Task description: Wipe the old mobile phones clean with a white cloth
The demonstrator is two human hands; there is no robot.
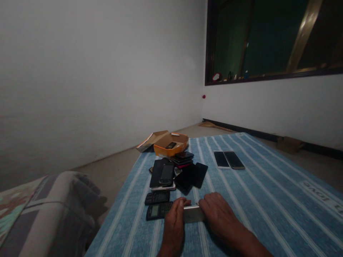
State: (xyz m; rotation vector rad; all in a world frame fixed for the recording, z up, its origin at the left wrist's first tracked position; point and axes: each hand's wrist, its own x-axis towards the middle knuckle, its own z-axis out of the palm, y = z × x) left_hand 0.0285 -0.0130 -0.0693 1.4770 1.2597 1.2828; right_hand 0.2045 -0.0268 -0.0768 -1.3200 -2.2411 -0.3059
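Note:
Between my two hands is a silver-grey phone (193,215), tilted up with its bright edge on top. My left hand (173,222) grips its left end, and my right hand (217,214) has curled fingers around the right end. Just left of my left hand lie two black keypad phones (158,210), one partly hidden by that hand. Beyond them is a loose pile of several dark phones (167,174). Two larger phones, a white-framed one (221,159) and a gold-framed one (234,160), lie side by side to the right.
An open orange cardboard box (162,151) with a small black phone in it stands behind the pile. All this rests on a blue striped cloth (262,200). A draped fabric (59,210) is at left, a broom (214,125) and a brown carton (289,144) on the floor.

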